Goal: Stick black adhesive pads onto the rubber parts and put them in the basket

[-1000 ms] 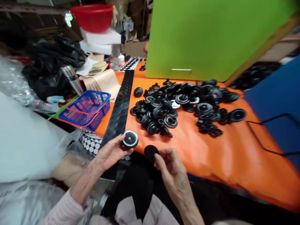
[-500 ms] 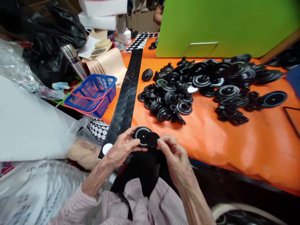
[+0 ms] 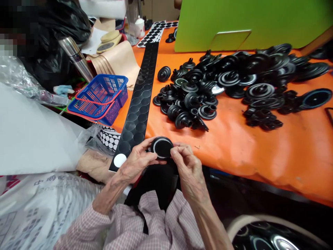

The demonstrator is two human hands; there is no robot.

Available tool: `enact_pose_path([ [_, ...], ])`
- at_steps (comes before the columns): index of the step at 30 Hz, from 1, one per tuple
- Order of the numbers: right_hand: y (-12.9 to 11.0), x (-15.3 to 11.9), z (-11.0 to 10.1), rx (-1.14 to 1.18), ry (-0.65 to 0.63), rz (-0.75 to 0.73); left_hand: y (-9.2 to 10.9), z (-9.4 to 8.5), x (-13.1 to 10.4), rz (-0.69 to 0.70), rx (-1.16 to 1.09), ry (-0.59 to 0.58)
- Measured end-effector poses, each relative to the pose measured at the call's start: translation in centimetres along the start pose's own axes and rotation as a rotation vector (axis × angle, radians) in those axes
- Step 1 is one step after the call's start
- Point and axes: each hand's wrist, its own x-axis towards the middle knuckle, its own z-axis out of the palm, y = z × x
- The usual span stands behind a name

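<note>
My left hand [image 3: 140, 158] is closed round the edge of a round black plastic part [image 3: 154, 145] with a pale ring on its face. A thin black disc sticker [image 3: 164, 149] lies over the middle of that face, covering most of it. The thumb and forefinger of my right hand [image 3: 186, 161] pinch the sticker's right edge. Close beyond my left hand a long black strip of round stickers [image 3: 135, 118] runs back along the table, with one white round spot [image 3: 120, 160] at its near end.
Many black round parts [image 3: 191, 99] are heaped on the orange table [image 3: 221, 146]. A blue basket [image 3: 104, 104] with red handles stands left, near a steel flask [image 3: 76, 57]. Behind the heap rises a green panel [image 3: 249, 21]. A tub [image 3: 241, 224] of black parts sits at lower right.
My right hand has brought the black sticker leftward onto the face of the round part, where it now covers the centre. The view has tilted down slightly.
</note>
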Motion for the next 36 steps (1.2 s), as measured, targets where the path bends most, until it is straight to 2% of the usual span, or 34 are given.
enact_pose_path([
  [14,0.6,0.0,0.5,-0.051,0.018,-0.049,-0.3,-0.3,0.0,0.01,0.006,0.01],
  [27,1.3,-0.5,1.6,-0.37,0.119,-0.236,-1.3,-0.9,0.4,0.084,0.075,0.083],
  [33,1.3,-0.5,2.1,-0.507,0.126,-0.349,-1.4,-1.0,0.2,0.141,0.099,0.113],
  [36,1.3,-0.4,2.4,-0.513,0.12,-0.354,-1.3,-1.1,0.2,0.142,0.093,0.12],
])
